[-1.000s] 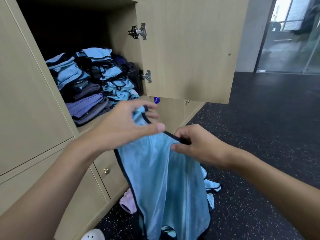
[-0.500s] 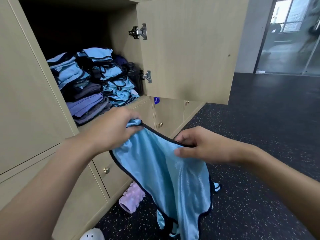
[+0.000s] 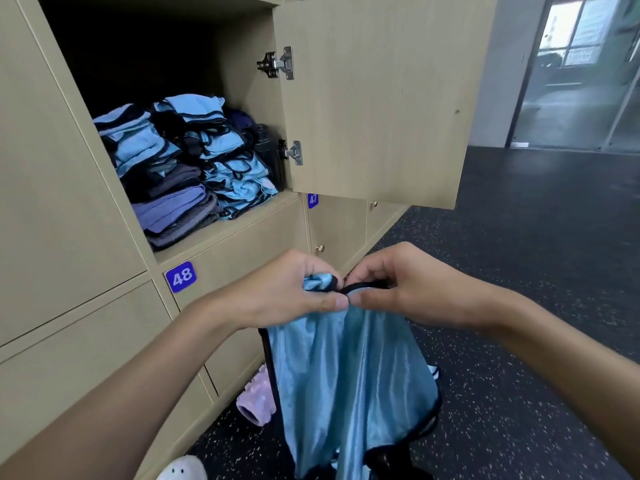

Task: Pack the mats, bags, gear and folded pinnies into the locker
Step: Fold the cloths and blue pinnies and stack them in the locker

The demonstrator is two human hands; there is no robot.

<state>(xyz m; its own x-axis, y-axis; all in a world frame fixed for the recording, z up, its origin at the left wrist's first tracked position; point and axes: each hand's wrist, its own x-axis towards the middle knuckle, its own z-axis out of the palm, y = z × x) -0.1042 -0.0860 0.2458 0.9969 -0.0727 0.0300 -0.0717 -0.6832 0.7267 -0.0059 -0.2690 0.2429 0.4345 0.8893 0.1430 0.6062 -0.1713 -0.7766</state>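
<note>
Gym floor [image 3: 536, 271] dark speckled rubber; locker [image 3: 242, 225] pale wood laminate, door [image 3: 374, 98] open, upper left of frame. Half second back pinny [image 3: 346, 382] held spread wide; now left hand [image 3: 287, 292] and right hand [image 3: 401, 289] meet at centre, both pinching top corners together. So fold underway, pinny not in locker yet, hangs lower centre. Fabric slick shiny blue, black trim. Inside, stacks [image 3: 225, 157] soft, lumpy. Knobbly lilac roller [image 3: 254, 400] on floor.

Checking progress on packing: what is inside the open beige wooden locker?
Two stacks of folded light-blue black-trimmed pinnies, the left one atop folded purple and grey cloths; a dark object at right. The shadowed back is hidden.
</note>
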